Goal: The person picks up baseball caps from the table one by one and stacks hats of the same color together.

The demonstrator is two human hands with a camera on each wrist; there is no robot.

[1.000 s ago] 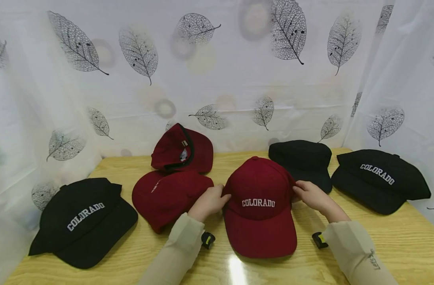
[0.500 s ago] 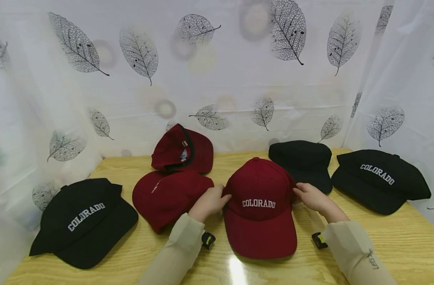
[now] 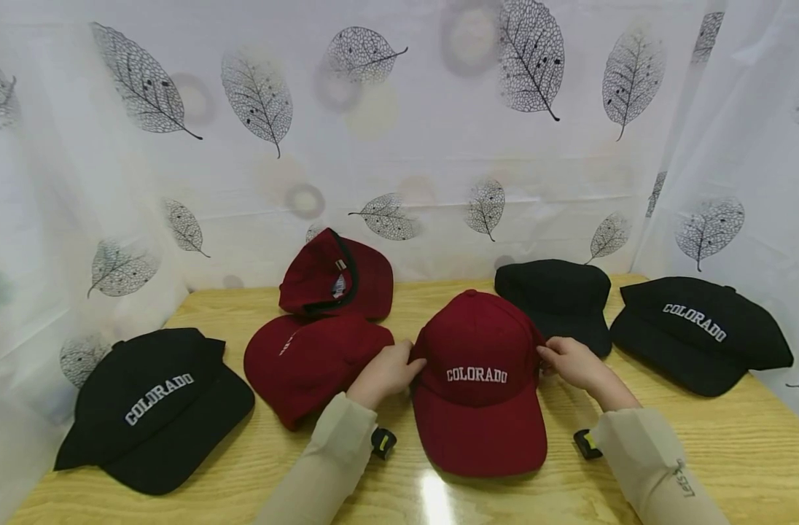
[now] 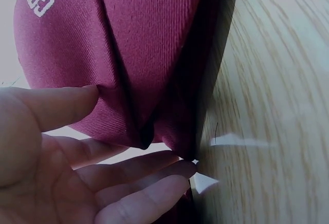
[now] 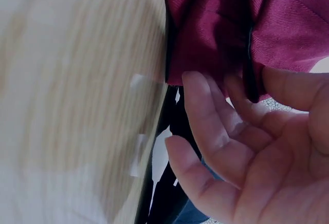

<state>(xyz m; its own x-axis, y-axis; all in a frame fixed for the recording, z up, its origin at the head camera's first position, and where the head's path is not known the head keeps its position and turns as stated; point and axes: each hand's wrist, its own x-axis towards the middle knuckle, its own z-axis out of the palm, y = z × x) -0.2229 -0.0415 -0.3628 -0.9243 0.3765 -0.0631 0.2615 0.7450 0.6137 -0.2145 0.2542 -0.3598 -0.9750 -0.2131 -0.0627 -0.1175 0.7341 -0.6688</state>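
The upright red cap (image 3: 474,343) sat at the middle of the counter (image 3: 754,459), its sides pinched in the grip of left hand (image 3: 386,373) and right hand (image 3: 575,364); placing looked done, letting go remained

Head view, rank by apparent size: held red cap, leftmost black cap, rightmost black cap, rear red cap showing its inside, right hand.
1. Leftmost black cap and held red cap: too close to rank
2. Rightmost black cap
3. Rear red cap
4. Right hand
Distance may be shrinking 2 and 3.
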